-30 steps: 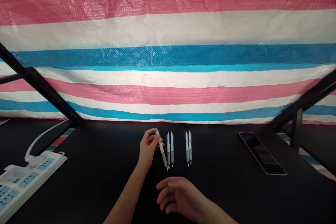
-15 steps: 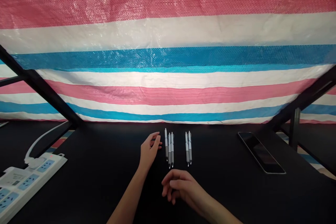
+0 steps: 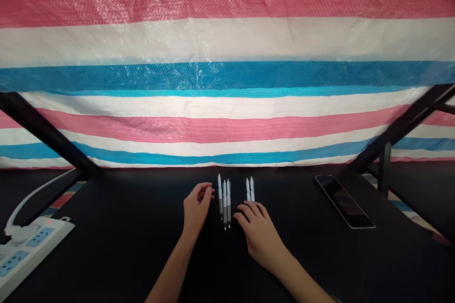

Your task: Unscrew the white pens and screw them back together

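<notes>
From the head view, three white-and-grey pens [image 3: 224, 199] lie side by side on the black table [image 3: 135, 246], the left hand [image 3: 196, 209] just left of them, empty, fingers loosely curled; the right hand [image 3: 261, 236] reaches over the lower ends of two more pens [image 3: 250, 190], fingers spread, though I can't tell whether it grips them

Glossy glare on the striped sheet [image 3: 227, 75], dimmer black tabletop [image 3: 142, 227] below.

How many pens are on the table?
5 slim white pens: three together, right of the left hand; two farther right, lower ends hidden by the right hand.
</notes>
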